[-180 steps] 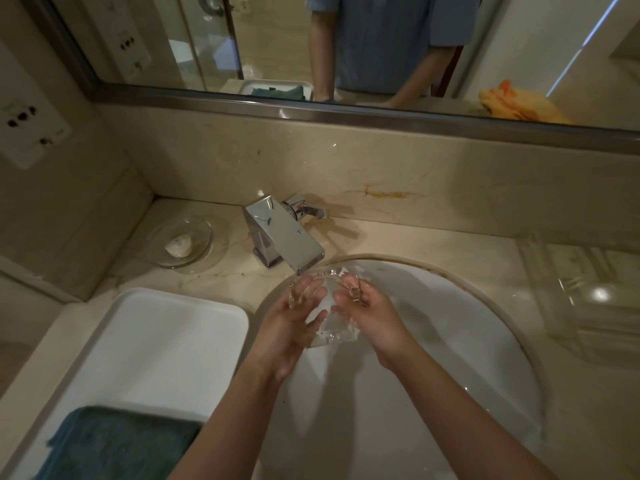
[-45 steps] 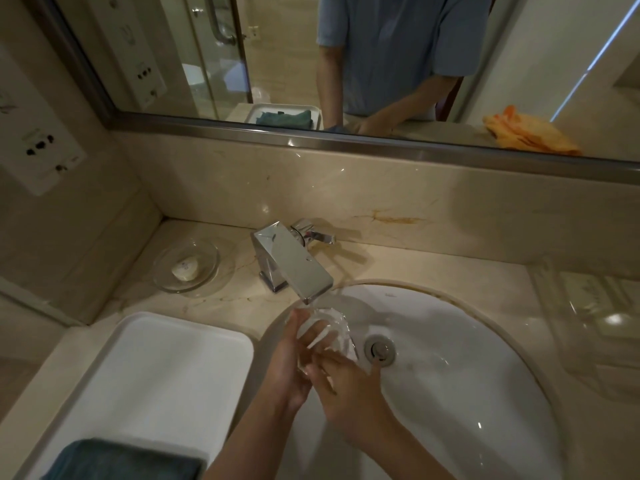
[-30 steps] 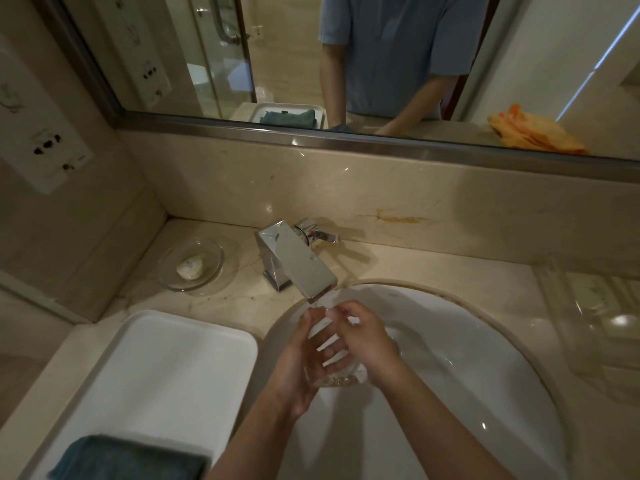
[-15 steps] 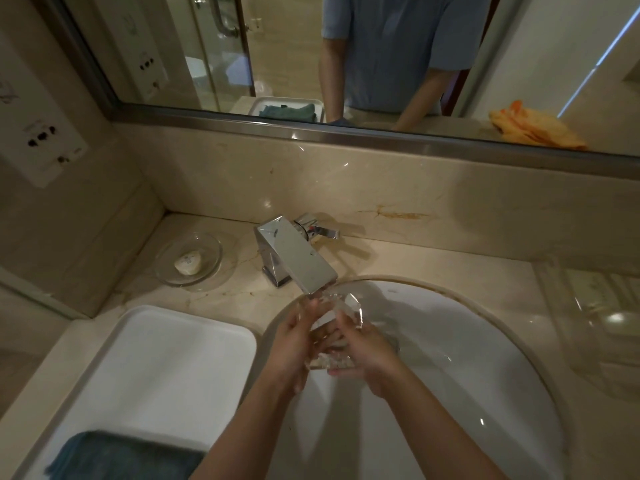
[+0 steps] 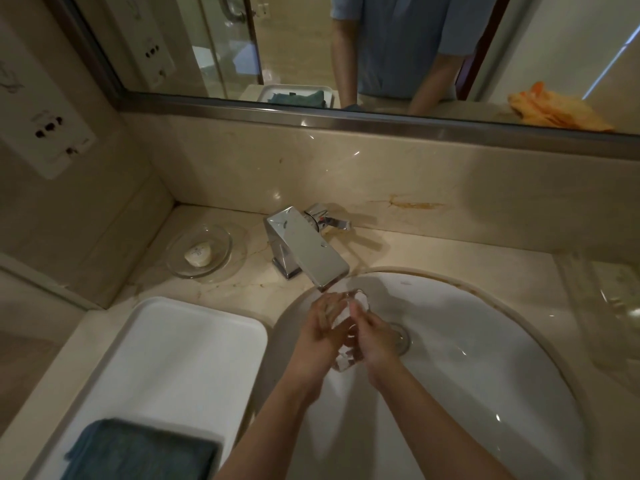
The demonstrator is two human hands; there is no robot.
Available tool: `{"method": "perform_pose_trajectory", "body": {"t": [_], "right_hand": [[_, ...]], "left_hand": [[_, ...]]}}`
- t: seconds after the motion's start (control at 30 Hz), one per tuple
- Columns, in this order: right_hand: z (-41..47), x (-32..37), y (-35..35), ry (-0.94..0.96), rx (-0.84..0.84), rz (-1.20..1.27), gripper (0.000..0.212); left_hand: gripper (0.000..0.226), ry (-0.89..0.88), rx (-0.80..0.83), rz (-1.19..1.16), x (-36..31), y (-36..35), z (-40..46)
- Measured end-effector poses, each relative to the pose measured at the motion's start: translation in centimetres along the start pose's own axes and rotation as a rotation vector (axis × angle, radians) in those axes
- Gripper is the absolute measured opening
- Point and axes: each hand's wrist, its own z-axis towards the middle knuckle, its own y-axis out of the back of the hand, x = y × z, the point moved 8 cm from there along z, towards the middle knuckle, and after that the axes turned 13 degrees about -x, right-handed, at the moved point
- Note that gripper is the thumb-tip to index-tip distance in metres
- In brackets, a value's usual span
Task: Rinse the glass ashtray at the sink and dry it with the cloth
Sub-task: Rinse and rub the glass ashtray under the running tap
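Both my hands hold the clear glass ashtray (image 5: 343, 362) over the white sink basin (image 5: 485, 358), just under the spout of the chrome faucet (image 5: 306, 252). My left hand (image 5: 320, 336) grips its left side, fingers curled round the glass. My right hand (image 5: 375, 337) covers its right side with fingers wrapped over the rim. Most of the ashtray is hidden between the hands; only an upper corner and a lower corner show. A dark teal cloth (image 5: 142, 452) lies folded at the near end of the white tray (image 5: 173, 348) to the left.
A glass soap dish (image 5: 199, 251) with a small soap bar sits on the marble counter left of the faucet. A clear plastic tray (image 5: 609, 306) stands at the right edge. The drain (image 5: 401, 337) lies right of my hands. A mirror runs along the back wall.
My hands have kept turning and rubbing the ashtray under the spout, shifting slightly toward the drain. The tap lever, cloth and tray stay where they were.
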Motion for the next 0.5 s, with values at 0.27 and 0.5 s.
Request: {"method": "perform_pose_trajectory", "body": {"t": [0.27,0.5], "right_hand": [[-3.3,1.4,-1.7,0.579,0.056,-0.52,0.057],[-6.6,0.2,-2.2,0.847,0.291,-0.648,0.051]], "left_hand": [[0.03,-0.019,-0.131,-0.07,-0.3,0.9,0.4],[0.028,-0.001,-0.127,-0.083,-0.2,0.9,0.3]]}}
